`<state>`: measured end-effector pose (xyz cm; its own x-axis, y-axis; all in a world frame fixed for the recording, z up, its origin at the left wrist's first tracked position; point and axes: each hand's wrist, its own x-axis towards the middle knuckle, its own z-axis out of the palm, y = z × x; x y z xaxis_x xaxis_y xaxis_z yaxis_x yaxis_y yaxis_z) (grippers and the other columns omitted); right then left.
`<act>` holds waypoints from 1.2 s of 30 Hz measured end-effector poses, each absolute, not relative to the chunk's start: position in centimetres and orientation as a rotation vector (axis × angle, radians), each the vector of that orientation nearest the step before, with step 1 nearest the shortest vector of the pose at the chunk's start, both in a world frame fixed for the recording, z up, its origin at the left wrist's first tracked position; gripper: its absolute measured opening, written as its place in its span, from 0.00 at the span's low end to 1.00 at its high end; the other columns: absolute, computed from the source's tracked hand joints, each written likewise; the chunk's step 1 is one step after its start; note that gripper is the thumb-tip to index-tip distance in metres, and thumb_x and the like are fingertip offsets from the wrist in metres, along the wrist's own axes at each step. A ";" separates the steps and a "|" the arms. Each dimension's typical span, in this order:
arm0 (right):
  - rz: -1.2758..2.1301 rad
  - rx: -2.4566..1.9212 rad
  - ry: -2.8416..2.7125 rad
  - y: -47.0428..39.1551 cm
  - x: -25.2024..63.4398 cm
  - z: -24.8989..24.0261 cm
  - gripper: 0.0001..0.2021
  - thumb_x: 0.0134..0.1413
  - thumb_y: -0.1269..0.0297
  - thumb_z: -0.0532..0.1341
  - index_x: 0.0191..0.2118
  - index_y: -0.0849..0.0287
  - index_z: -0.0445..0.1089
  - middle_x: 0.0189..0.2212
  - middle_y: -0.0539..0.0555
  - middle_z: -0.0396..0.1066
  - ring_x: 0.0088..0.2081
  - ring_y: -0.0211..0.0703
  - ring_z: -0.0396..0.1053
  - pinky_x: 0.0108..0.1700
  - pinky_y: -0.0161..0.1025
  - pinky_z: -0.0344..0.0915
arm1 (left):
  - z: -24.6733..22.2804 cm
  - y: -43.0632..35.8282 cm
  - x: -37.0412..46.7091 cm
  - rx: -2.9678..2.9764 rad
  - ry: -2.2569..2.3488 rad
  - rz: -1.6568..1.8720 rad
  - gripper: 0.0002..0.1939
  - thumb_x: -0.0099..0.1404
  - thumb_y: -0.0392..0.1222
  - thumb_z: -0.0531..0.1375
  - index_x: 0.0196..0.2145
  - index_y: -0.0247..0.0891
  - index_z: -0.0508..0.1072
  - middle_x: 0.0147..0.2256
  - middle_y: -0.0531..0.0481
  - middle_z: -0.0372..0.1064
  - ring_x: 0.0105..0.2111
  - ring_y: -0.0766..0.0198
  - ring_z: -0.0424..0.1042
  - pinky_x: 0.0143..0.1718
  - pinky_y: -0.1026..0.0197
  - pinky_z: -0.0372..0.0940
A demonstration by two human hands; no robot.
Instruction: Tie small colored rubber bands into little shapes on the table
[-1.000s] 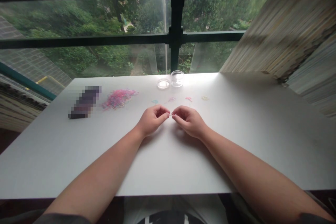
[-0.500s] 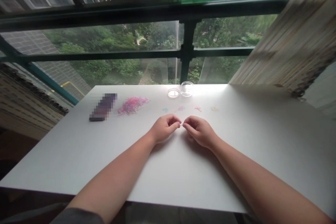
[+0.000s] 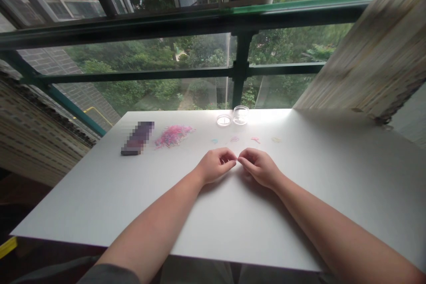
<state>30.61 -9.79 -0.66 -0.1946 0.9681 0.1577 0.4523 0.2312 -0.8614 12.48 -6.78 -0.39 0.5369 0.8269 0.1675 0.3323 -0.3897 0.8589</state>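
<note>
Over the middle of the white table [image 3: 133, 204], my left hand [image 3: 215, 166] is closed in a pinch, thumb against fingers. Opposite it, my right hand [image 3: 261, 167] pinches in the same way, and the two sets of fingertips meet. Whatever small thing sits between them is too tiny and hidden to name. Just beyond the hands lie small clusters of thin pieces in a row: a teal cluster [image 3: 214, 141], a lilac cluster [image 3: 234, 139], a pink cluster [image 3: 255, 140] and a pale yellow cluster [image 3: 276, 140].
A heap of thin pink and multicoloured pieces [image 3: 173, 136] lies at the back left, beside a blurred-out dark oblong object [image 3: 138, 138]. Two round clear dishes, a shallow dish [image 3: 223, 120] and a taller dish [image 3: 241, 116], stand at the back edge by the window railing [image 3: 199, 72].
The fingertips have come together; a thin pale bit that showed between them is now hidden. The whole view has shifted slightly, with everything a little further right and lower.
</note>
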 end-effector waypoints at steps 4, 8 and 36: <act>0.905 -1.277 -1.781 -9.7 30.7 -0.8 0.10 0.53 0.58 0.56 0.29 0.60 0.65 0.21 0.48 0.64 0.21 0.34 0.60 0.24 0.33 0.57 | -0.3 -6.7 12.6 1.951 0.955 0.775 0.11 0.59 0.46 0.57 0.33 0.36 0.73 0.29 0.50 0.71 0.25 0.69 0.65 0.28 0.66 0.60; 0.934 -1.226 -1.783 -9.7 30.8 -0.9 0.09 0.51 0.59 0.58 0.32 0.60 0.65 0.22 0.48 0.64 0.21 0.33 0.59 0.23 0.32 0.56 | -0.3 -6.6 12.5 1.939 0.961 0.783 0.11 0.59 0.46 0.57 0.33 0.35 0.73 0.30 0.49 0.72 0.27 0.68 0.66 0.29 0.66 0.61; 0.790 -1.221 -1.793 -9.6 30.9 -0.6 0.05 0.51 0.64 0.57 0.29 0.59 0.67 0.23 0.49 0.66 0.24 0.35 0.59 0.27 0.33 0.57 | -0.2 -6.4 12.4 1.936 0.968 0.788 0.13 0.58 0.48 0.57 0.31 0.36 0.73 0.29 0.49 0.71 0.27 0.66 0.65 0.29 0.65 0.60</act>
<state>30.91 -9.59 -0.64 -0.2047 0.9402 0.2722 0.4341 0.3364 -0.8357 12.42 -6.38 -0.24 0.5099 0.8438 0.1674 0.3356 -0.3743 0.8645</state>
